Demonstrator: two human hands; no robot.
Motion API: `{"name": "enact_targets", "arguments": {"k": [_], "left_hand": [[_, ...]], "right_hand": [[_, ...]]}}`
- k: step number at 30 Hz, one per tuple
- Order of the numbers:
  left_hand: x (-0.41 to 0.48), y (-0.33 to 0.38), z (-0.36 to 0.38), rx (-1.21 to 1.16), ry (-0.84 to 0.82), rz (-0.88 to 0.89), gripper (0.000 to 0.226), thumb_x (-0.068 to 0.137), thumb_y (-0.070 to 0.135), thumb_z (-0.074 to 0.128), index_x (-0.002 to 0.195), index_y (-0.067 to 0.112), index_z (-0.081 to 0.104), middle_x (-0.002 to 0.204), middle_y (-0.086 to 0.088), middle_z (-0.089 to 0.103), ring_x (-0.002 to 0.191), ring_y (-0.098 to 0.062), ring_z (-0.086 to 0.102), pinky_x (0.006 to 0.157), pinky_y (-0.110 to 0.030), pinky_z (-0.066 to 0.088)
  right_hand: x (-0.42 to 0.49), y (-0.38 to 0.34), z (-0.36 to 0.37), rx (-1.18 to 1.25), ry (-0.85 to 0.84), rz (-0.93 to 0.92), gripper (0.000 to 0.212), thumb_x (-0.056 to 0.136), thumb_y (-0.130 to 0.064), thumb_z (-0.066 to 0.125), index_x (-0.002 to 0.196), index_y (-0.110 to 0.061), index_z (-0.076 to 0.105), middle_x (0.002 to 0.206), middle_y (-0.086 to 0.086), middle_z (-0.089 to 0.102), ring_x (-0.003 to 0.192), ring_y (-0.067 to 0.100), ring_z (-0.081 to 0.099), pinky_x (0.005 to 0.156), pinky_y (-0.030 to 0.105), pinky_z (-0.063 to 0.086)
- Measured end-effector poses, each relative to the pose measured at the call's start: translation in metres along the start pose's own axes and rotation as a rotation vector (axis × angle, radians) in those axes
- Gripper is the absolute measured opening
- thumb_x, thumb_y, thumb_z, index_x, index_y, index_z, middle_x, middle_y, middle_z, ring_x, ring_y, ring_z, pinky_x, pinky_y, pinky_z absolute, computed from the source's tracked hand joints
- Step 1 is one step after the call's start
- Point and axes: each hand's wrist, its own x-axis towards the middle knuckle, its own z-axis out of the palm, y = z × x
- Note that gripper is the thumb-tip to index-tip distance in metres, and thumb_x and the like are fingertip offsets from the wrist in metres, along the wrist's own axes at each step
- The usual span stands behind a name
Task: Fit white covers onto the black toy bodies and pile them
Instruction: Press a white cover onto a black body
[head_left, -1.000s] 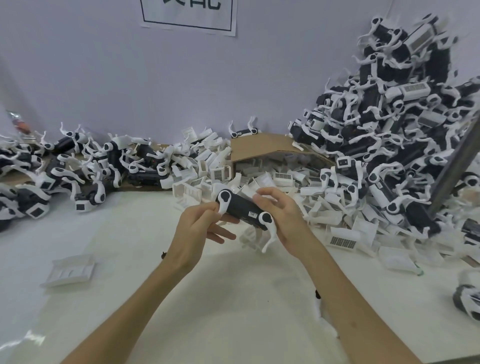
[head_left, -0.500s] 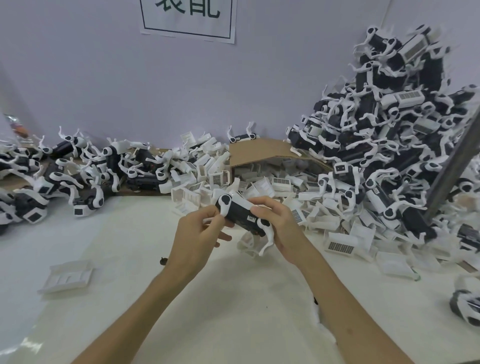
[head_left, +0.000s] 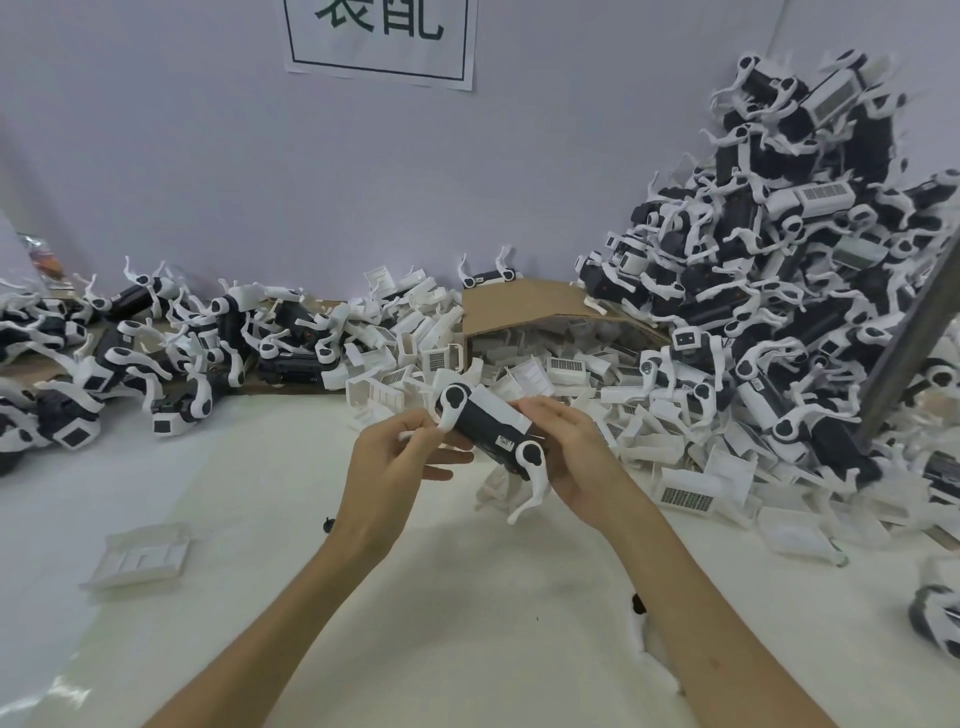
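Held above the tabletop (head_left: 467, 613), a black toy body (head_left: 483, 431) takes its white cover (head_left: 503, 410): my left hand (head_left: 395, 467) pinches a leg and my right hand (head_left: 576, 457) grips the other end. The finished pile (head_left: 779, 270) towers at right, but loose covers (head_left: 563, 366) and waiting bodies (head_left: 291, 358) suggest plenty left.

Finished pile (head_left: 789, 270) stands right; cardboard box (head_left: 524, 304) centre behind the hands; loose cover (head_left: 140, 556) lies left.

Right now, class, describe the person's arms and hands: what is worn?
Both arms are bare, sleeveless. The left hand and right hand have no gloves or visible rings. Small dark specks beside each arm could be bands; unclear.
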Motion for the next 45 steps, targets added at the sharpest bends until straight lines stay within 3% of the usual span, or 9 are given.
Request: {"name": "enact_targets", "arguments": {"k": [7,10,14,20,23,27,32,37,45], "left_hand": [[0.008,-0.008,-0.009,-0.33,-0.049,-0.102,0.018,0.073,0.009,0.049,0.056,0.008,0.044,0.082,-0.021,0.072,0.086,-0.036,0.073,0.078,-0.039,0.061],[0.008,-0.007,-0.008,-0.491,-0.08,-0.136,0.021,0.074,0.009,0.051,0.054,0.012,0.047,0.093,-0.026,0.07,0.091,-0.041,0.071,0.085,-0.043,0.06],[0.012,-0.007,-0.014,-0.61,-0.065,-0.17,0.008,0.081,0.013,0.058,0.077,0.008,0.053,0.097,-0.019,0.073,0.092,-0.038,0.073,0.078,-0.036,0.06],[0.013,-0.007,-0.017,-0.408,-0.108,-0.258,0.043,0.086,0.032,0.069,0.112,0.0,0.059,0.119,-0.011,0.073,0.103,-0.027,0.072,0.075,-0.029,0.058],[0.011,-0.008,-0.013,-0.308,-0.136,-0.252,0.043,0.088,0.04,0.068,0.125,0.019,0.068,0.125,-0.002,0.071,0.115,-0.024,0.067,0.086,-0.033,0.056],[0.008,-0.008,-0.007,-0.214,-0.221,-0.207,0.04,0.091,0.044,0.067,0.127,0.029,0.068,0.125,0.001,0.071,0.117,-0.02,0.067,0.097,-0.043,0.053],[0.007,-0.006,-0.006,-0.218,-0.177,-0.164,0.031,0.083,0.037,0.069,0.113,0.034,0.074,0.116,0.001,0.075,0.107,-0.02,0.072,0.081,-0.027,0.059],[0.008,-0.009,-0.009,-0.214,-0.182,-0.164,0.036,0.086,0.027,0.068,0.122,0.022,0.068,0.117,-0.001,0.075,0.11,-0.023,0.071,0.092,-0.042,0.058],[0.006,-0.011,-0.006,-0.11,-0.119,-0.102,0.023,0.101,0.017,0.058,0.113,0.033,0.068,0.111,0.007,0.076,0.106,-0.014,0.071,0.088,-0.034,0.058]], "right_hand": [[-0.002,-0.003,0.0,0.073,-0.131,0.007,0.007,0.084,-0.022,0.07,0.088,-0.017,0.072,0.087,0.004,0.072,0.073,0.019,0.071,0.062,0.03,0.057],[-0.004,-0.005,0.002,0.08,-0.227,0.065,0.043,0.088,-0.031,0.063,0.12,-0.002,0.06,0.11,0.015,0.066,0.093,0.026,0.067,0.09,0.046,0.053],[-0.01,-0.003,0.011,0.016,-0.353,0.146,0.057,0.094,-0.036,0.055,0.137,0.001,0.053,0.117,0.018,0.06,0.104,0.03,0.061,0.088,0.042,0.053],[-0.01,0.002,0.019,0.031,-0.251,0.074,0.044,0.093,-0.03,0.059,0.127,-0.003,0.063,0.111,0.015,0.068,0.098,0.028,0.064,0.084,0.038,0.055],[-0.008,0.005,0.021,-0.002,-0.179,0.01,0.043,0.09,-0.027,0.066,0.127,-0.005,0.063,0.113,0.012,0.07,0.1,0.023,0.067,0.081,0.027,0.054],[-0.007,0.01,0.024,-0.122,-0.12,-0.097,0.044,0.087,-0.023,0.069,0.128,-0.008,0.063,0.122,0.011,0.07,0.115,0.028,0.065,0.096,0.037,0.052],[-0.011,0.008,0.029,-0.218,-0.106,-0.147,0.046,0.082,-0.023,0.073,0.126,-0.012,0.066,0.116,0.008,0.073,0.107,0.036,0.065,0.089,0.037,0.057],[-0.012,0.009,0.029,-0.276,-0.101,-0.141,0.05,0.078,-0.019,0.076,0.126,-0.013,0.066,0.116,0.01,0.072,0.108,0.044,0.06,0.094,0.053,0.055],[-0.011,0.014,0.033,-0.368,-0.041,-0.198,0.035,0.083,-0.017,0.079,0.117,-0.019,0.07,0.109,0.008,0.073,0.081,0.013,0.059,0.077,0.027,0.055]]}}
